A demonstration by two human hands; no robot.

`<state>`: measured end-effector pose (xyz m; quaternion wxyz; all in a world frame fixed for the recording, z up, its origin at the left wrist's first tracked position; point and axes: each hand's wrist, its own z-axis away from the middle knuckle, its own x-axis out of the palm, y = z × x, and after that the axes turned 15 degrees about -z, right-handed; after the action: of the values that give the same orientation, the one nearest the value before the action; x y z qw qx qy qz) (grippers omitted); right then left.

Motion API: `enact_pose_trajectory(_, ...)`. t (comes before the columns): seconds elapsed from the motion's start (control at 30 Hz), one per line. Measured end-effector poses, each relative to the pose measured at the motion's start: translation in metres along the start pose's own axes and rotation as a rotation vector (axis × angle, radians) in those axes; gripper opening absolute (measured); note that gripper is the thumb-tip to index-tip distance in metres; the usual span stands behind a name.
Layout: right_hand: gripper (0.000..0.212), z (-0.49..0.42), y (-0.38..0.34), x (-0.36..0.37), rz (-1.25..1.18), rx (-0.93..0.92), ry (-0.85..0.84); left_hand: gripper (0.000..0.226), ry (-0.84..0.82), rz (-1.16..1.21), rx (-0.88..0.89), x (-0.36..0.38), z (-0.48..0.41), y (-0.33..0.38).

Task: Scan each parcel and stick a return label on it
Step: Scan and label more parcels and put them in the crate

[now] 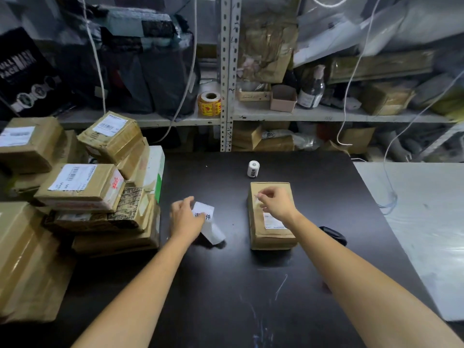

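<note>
Desk [226, 285]: black. Parcel [270, 237]: brown, with a white label. Shelf sticker roll [210, 103]: yellow, apparently red-printed.

A parcel-handling storeroom: taped cardboard parcels [80, 194] bearing shipping labels [72, 177] pile up at 9 o'clock on the black table [226, 297], and slotted steel shelving [227, 71] at 12 o'clock is crammed with boxes [384, 97], mailer bags [140, 79] and a yellow sticker roll [210, 104].

Left hand [187, 219] and right hand [276, 203] extended forward, fingers [262, 197] pinching.

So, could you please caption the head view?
Right hand pinches a label over the parcel; left hand holds label strip.
</note>
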<state>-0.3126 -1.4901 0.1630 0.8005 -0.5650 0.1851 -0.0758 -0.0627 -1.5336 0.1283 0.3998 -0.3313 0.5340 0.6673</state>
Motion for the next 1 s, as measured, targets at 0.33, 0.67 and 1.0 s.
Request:
enact_pose_trajectory(0.33, 0.027, -0.010, 0.019, -0.067, -0.048, 0.047, 0.052, 0.029, -0.188, 0.103, 0.099, 0.053, 0.025, 0.069)
enact_pose_trajectory(0.67, 0.010, -0.023, 0.039, -0.088, -0.195, 0.152, 0.070, 0.056, -0.418, 0.224, 0.032, 0.092, 0.016, 0.101)
enact_pose_trajectory(1.0, 0.009, -0.032, 0.037, -0.085, -0.324, 0.142, 0.106, 0.057, -0.490, 0.332, 0.000, 0.095, 0.012, 0.101)
